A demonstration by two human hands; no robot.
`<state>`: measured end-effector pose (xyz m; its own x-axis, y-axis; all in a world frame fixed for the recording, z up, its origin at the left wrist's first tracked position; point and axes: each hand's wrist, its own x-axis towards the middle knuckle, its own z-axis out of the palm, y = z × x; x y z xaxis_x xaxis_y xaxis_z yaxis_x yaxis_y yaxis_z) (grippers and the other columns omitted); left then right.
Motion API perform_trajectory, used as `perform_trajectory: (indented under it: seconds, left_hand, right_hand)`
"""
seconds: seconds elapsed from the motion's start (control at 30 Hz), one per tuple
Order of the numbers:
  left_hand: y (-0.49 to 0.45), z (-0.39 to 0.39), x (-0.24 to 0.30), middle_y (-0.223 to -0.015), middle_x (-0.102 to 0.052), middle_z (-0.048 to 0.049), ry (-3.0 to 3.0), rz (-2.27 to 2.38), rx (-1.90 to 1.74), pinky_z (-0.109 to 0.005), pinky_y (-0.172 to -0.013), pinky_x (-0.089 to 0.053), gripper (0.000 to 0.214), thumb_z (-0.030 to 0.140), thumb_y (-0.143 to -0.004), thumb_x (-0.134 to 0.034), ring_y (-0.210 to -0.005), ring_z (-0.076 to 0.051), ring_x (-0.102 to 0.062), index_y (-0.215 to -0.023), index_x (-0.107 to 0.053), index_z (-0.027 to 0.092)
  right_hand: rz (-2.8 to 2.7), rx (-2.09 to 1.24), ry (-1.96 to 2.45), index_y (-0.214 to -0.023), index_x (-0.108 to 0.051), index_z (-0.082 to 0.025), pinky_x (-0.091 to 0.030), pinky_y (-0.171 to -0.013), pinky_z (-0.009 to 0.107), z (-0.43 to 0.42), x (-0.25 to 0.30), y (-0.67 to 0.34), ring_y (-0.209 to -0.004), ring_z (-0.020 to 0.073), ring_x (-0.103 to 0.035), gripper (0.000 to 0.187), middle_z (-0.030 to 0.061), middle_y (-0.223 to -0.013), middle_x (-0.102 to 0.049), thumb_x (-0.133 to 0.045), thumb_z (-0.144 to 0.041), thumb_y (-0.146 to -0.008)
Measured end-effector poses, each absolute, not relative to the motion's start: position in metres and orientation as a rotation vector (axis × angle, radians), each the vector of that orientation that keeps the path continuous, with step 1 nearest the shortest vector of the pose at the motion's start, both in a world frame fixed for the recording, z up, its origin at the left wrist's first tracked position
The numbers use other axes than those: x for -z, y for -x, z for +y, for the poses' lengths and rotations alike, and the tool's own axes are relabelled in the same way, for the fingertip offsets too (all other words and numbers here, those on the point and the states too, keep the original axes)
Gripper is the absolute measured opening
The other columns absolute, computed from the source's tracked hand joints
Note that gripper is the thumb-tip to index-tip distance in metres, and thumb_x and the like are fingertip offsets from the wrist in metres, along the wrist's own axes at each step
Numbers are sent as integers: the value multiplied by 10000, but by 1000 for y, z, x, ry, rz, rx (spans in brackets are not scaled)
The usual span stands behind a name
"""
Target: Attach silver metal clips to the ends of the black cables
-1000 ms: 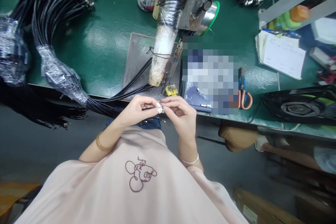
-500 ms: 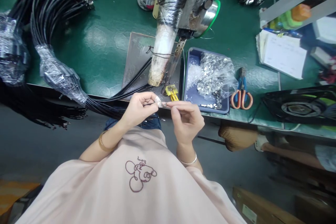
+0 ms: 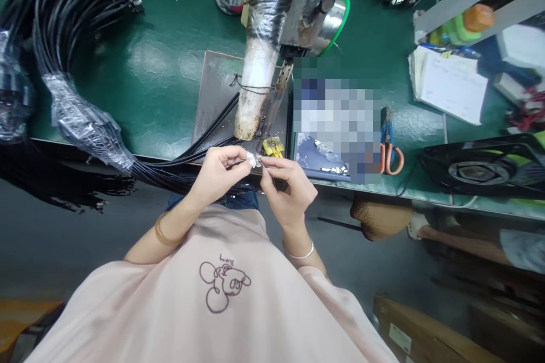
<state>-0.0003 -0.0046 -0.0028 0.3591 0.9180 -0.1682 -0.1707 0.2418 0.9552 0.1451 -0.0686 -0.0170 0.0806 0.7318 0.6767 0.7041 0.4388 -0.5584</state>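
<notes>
Close to the table's front edge, my left hand (image 3: 221, 174) pinches the end of a black cable, and its fingertip carries a white wrap. A small metal connector (image 3: 257, 162) shows at the fingertips. My right hand (image 3: 292, 188) meets it there from the other side, thumb and fingers closed on the connector; the exact contact is too small to make out. Black cables (image 3: 170, 165) run in from the left beneath my left hand. Just beyond my fingers lies a small yellow object (image 3: 273, 147) on a grey board (image 3: 213, 88).
Above the board hangs a wrapped hose (image 3: 258, 68) beside a metal bracket (image 3: 313, 0) and a solder spool (image 3: 336, 25). On the right are a blue tray (image 3: 317, 154), partly blurred, orange-handled pliers (image 3: 394, 156), papers (image 3: 453, 88) and a fan (image 3: 485, 171). Plastic-wrapped cable bundles (image 3: 85, 119) lie left.
My right hand has come slightly left, its thumb now nearer the connector and its fingers more bent. The view has shifted a little. Part of the tray is now pixelated.
</notes>
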Motion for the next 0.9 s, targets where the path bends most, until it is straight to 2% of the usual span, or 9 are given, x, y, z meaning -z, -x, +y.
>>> perform_trajectory:
  seconds: [0.2,0.73,0.9]
  left_hand:
    - [-3,-2,3,-625,-688,-15,-1069,931,-912,-204,-544,-456,80,217,-649,-707,-582,-108,-572,-646,-721,138]
    - [-4,3,-3,-607,-640,10,-1048,981,-925,-193,-512,-420,81,200,-635,-719,-555,-87,-527,-677,-727,131]
    - [-4,3,-2,-591,-642,13,-1030,980,-929,-190,-520,-440,80,195,-629,-723,-554,-89,-533,-674,-734,129]
  right_hand:
    - [-1701,75,1265,-911,-625,-222,-635,-791,256,-64,17,-147,-872,143,-777,212,63,-955,-805,-690,-23,-875]
    - [-1703,56,1300,-937,-667,-259,-650,-801,305,-57,9,-147,-903,168,-779,202,22,-990,-800,-686,-64,-889]
    - [-1722,77,1295,-894,-623,-251,-652,-769,291,-58,7,-147,-883,163,-778,201,37,-998,-798,-693,-63,-878]
